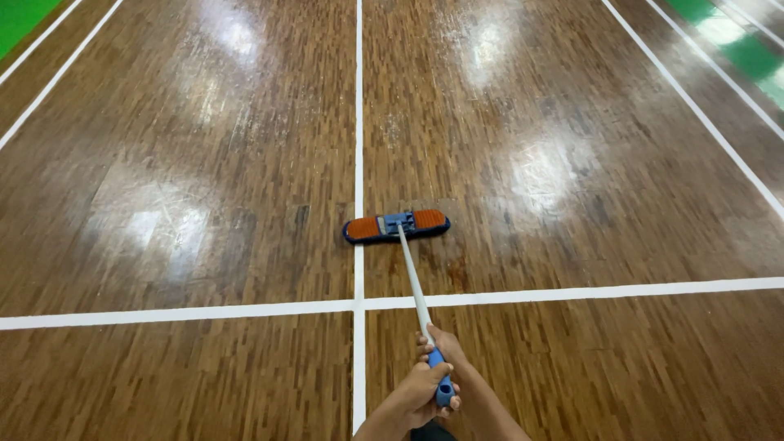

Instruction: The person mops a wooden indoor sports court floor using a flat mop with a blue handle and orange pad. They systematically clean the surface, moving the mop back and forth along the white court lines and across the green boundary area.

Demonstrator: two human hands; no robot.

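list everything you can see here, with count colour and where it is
mop head: 1, orange pads on a dark blue frame, flat on the floor at centre, across the long white line
mop pole: 1, pale grey with a blue grip at the near end, slanting from the mop head down to the hands
floor: 1, glossy brown wood, fills the view, with bright glare patches
white lines: several, one long down the middle, one crossing it in the near half, more slanting at both sides
green strips: 2, top left and top right corners, beyond the outer lines
left hand: 1, bottom centre, fingers wrapped round the blue grip
right hand: 1, just above the left, fingers round the pole
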